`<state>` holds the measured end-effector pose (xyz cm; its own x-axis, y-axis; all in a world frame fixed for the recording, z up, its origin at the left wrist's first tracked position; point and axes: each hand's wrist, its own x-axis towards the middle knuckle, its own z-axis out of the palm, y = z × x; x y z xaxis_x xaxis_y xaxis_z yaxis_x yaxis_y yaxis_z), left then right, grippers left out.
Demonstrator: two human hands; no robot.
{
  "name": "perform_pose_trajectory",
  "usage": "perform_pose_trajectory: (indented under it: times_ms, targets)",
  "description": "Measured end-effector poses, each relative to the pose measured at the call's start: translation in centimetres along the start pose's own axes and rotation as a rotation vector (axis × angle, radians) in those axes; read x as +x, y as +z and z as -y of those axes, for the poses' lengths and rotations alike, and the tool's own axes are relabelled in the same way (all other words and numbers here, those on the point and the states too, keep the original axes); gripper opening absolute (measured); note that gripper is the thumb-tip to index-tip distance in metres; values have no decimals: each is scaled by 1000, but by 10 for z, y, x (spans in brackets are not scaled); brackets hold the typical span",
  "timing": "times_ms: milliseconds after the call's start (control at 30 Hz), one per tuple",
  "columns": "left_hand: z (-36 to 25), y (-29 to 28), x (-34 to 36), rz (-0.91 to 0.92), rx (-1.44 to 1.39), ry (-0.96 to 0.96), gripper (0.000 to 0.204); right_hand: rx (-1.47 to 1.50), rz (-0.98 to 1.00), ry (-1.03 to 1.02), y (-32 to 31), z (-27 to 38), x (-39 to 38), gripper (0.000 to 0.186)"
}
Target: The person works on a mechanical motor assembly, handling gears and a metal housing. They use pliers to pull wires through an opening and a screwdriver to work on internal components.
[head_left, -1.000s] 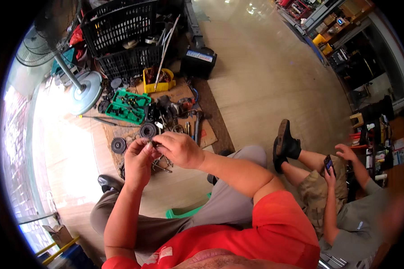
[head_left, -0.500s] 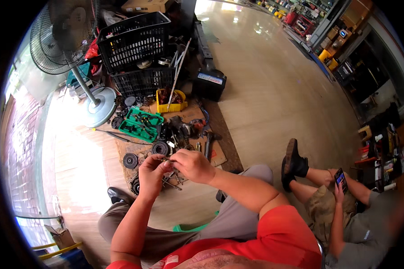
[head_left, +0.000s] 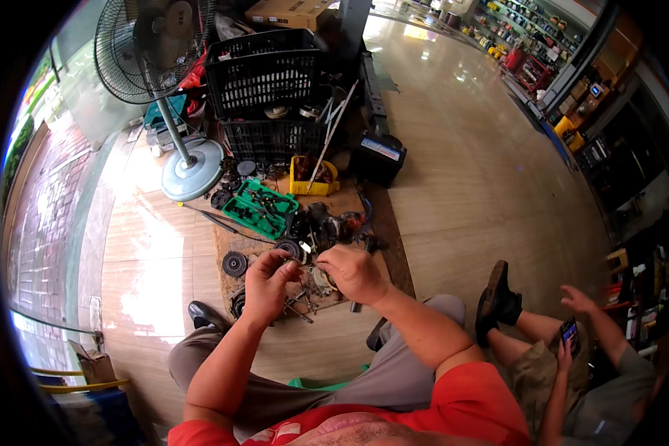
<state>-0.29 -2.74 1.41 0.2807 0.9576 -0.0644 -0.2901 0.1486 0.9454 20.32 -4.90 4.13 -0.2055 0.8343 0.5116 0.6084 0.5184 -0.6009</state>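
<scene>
My left hand [head_left: 266, 288] is raised over the littered cardboard, thumb and fingers pinched on a tiny part too small to name. Close by on its right, my right hand [head_left: 355, 273] is also closed in a pinch, and what its fingertips hold, if anything, does not show. A small gap separates the two hands. Below them lie a black ribbed wheel [head_left: 235, 264], a second round wheel [head_left: 290, 250] partly behind my left hand, and several loose metal pieces [head_left: 299, 306]. A dark, greasy machine part [head_left: 321, 224] sits just beyond my hands.
An open green tool case [head_left: 234, 209] lies beyond the wheels, near a yellow bin [head_left: 327, 189]. Behind stand stacked black crates [head_left: 264, 74], a pedestal fan [head_left: 193, 160] and a black battery [head_left: 377, 160]. At right, a seated person holds a phone [head_left: 569, 336].
My hands have drawn apart, the right one moving away from the left. The view has shifted, so the scene sits farther right. The seated person has raised one hand off the leg.
</scene>
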Motion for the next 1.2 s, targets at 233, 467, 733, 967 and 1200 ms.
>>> perform_pose_trajectory:
  times_ms: [233,467,733,967,1200]
  targets:
    - [-8,-8,6,-89,-69,52,15,-48,-57,24,-13,-11,7,8]
    - [-12,-18,11,-149,-117,97,17,-110,-77,19,-23,-24,6,8]
    - [-27,-20,12,-228,-70,97,18,-174,-56,-7,-30,-32,5,14]
    - [-19,-23,18,-190,-100,94,16,-224,-32,1,-44,-35,1,15]
    - [-14,-22,22,-154,-153,58,13,-325,85,-36,-53,-40,-2,6]
